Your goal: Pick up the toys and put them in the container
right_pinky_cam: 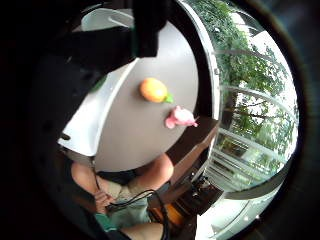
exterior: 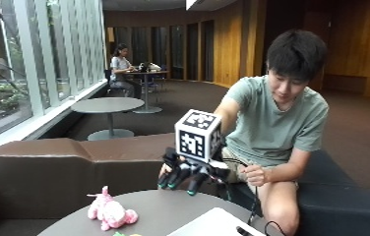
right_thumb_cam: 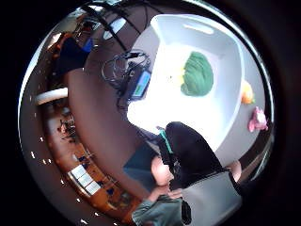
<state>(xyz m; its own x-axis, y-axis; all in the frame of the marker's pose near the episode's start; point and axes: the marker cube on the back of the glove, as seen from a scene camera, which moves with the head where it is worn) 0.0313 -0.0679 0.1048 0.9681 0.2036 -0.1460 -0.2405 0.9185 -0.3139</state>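
The round grey tabletop (exterior: 165,206) carries everything you need, so read positions from its edges. The white container (right_thumb_cam: 225,52) is the largest item on it; it sits at the edge of the tabletop nearest your knees, and one corner of it shows at the bottom of the outside view. A green toy (right_thumb_cam: 197,74) already lies on the container floor, which suggests that part of the task is complete. Two toys remain outside it on bare tabletop: the orange toy (right_pinky_cam: 153,90), just beside the container's long wall, and the pink plush toy (exterior: 111,211), farther out toward the tabletop edge that faces the brown bench (exterior: 60,167) and the windows. The two lie near each other but apart, so you should be able to take each one without disturbing the other. Your gloved right hand (exterior: 186,176) hangs above the tabletop with its fingers (exterior: 172,180) pointing down, spread and relaxed, holding nothing; neither palm view shows a toy close against the palm. That posture probably suits a descent onto a toy from above. The orange toy is likely the shorter reach, being next to the container; the pink plush toy will probably need a longer carry back across the tabletop to the container.
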